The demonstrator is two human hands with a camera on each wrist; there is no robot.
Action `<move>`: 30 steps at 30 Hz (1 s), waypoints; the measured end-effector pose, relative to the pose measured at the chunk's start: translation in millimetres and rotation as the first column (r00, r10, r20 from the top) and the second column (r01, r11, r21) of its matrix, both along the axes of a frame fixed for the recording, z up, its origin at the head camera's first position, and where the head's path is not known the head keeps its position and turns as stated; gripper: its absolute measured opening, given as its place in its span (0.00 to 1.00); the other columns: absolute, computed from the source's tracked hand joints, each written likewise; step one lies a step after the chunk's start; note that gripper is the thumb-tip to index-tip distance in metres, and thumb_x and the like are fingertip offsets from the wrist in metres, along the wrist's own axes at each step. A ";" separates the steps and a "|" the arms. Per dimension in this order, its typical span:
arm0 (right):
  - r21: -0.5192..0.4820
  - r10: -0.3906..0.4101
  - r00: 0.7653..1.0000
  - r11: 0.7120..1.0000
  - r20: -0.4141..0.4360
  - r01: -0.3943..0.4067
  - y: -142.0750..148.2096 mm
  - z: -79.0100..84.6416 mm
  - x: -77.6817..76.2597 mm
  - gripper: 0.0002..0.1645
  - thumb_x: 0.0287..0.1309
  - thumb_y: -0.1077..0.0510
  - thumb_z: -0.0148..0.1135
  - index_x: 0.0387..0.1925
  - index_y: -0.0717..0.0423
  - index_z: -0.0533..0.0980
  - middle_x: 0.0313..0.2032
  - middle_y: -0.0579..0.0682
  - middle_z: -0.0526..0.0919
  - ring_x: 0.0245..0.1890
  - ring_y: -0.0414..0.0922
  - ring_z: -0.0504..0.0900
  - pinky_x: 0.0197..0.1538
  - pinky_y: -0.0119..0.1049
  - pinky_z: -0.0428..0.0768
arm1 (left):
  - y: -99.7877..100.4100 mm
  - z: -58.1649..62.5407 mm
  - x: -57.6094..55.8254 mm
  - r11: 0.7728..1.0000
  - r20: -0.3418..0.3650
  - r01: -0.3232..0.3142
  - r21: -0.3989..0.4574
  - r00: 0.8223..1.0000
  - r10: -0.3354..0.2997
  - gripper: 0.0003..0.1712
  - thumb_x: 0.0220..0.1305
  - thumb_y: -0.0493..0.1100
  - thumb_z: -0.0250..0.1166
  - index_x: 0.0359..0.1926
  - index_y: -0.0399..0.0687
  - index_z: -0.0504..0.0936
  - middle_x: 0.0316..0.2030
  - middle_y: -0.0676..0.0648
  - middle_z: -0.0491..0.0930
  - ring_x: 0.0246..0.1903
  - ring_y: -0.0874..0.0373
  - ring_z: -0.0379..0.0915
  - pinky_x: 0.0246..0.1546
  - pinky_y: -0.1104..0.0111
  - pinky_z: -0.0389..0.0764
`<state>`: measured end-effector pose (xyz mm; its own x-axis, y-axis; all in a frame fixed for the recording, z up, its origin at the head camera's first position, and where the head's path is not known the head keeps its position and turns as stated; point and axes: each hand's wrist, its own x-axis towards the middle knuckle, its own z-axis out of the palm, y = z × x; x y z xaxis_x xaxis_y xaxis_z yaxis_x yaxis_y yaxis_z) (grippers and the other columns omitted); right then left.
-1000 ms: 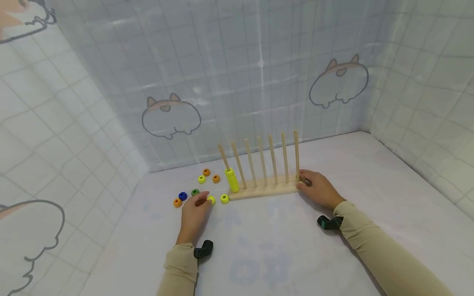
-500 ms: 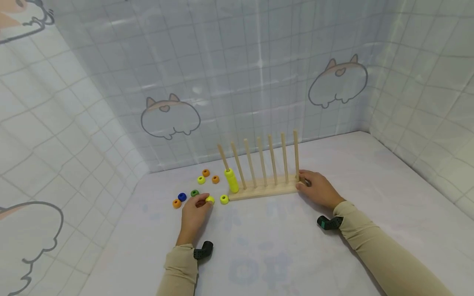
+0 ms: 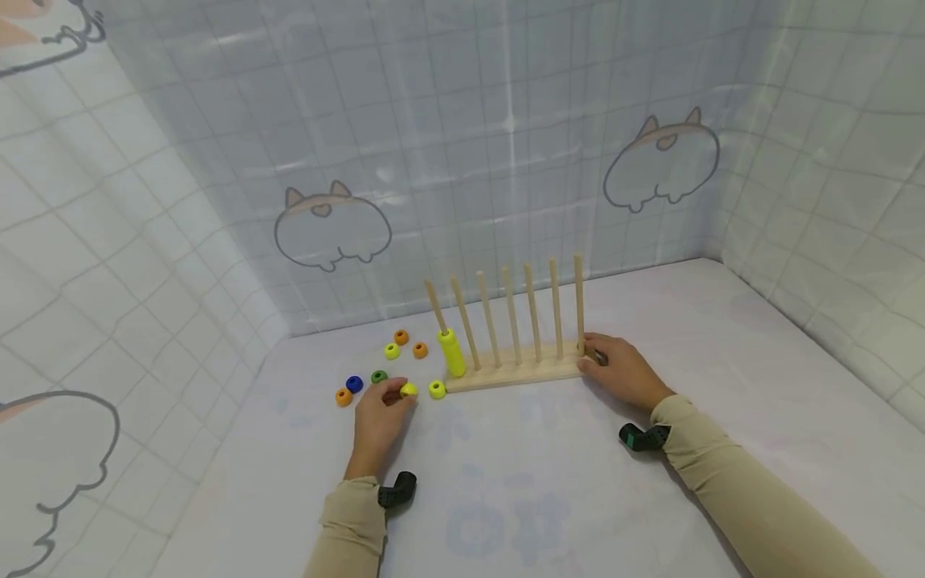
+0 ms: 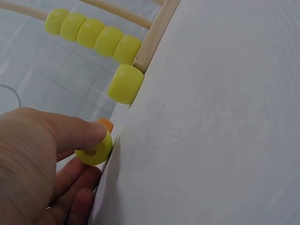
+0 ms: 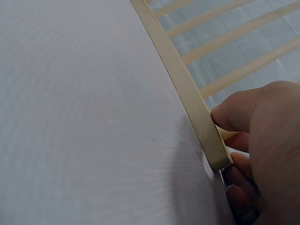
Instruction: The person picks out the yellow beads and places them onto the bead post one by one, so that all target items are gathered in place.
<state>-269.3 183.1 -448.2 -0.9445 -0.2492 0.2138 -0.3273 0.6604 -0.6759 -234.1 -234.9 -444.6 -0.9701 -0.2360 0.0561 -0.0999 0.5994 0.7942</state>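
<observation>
A gridded wall (image 3: 448, 144) backs the pale bench (image 3: 549, 457). Toward its back-left corner, the grip of the left hand (image 3: 377, 416) pinches a yellow bead (image 3: 409, 389); that of the right hand (image 3: 623, 373) clasps the peg rack (image 3: 518, 374) by the end facing the right edge.

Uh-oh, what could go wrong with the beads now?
The small round yellow bead pinched by the left hand might slip and roll away. That hand could also bump the loose, rounded yellow bead beside the left end of the long pale wooden base. And if the right hand lets go of the base's other end, the thin wooden pegs might wobble when touched.
</observation>
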 end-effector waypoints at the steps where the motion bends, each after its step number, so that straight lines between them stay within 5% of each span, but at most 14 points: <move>1: 0.001 -0.002 1.000 1.000 -0.001 0.002 0.0 -0.1 0.1 0.28 0.69 0.55 0.61 0.63 0.67 0.74 0.68 0.63 0.69 0.68 0.66 0.65 0.69 0.61 0.62 | -0.2 0.0 0.1 1.000 -0.007 0.006 -0.010 1.000 -0.006 0.19 0.63 0.40 0.70 0.55 0.46 0.82 0.49 0.45 0.78 0.50 0.51 0.73 0.53 0.57 0.77; 7: 0.000 -0.013 1.000 1.000 -0.016 0.013 -0.6 1.1 0.4 0.28 0.69 0.55 0.61 0.63 0.68 0.74 0.68 0.63 0.70 0.68 0.65 0.65 0.69 0.60 0.62 | 0.5 3.1 0.8 0.999 -0.047 0.027 -0.031 0.998 -0.029 0.19 0.63 0.39 0.69 0.55 0.45 0.82 0.50 0.44 0.78 0.50 0.50 0.73 0.54 0.56 0.77; 30: -0.003 -0.008 1.000 1.000 -0.023 0.008 0.1 -2.7 1.1 0.27 0.68 0.54 0.63 0.63 0.66 0.74 0.67 0.63 0.70 0.67 0.66 0.66 0.68 0.62 0.63 | 3.7 4.4 7.8 0.999 -0.028 -0.001 0.040 1.000 0.002 0.22 0.67 0.47 0.65 0.61 0.55 0.82 0.52 0.48 0.78 0.49 0.53 0.74 0.50 0.60 0.78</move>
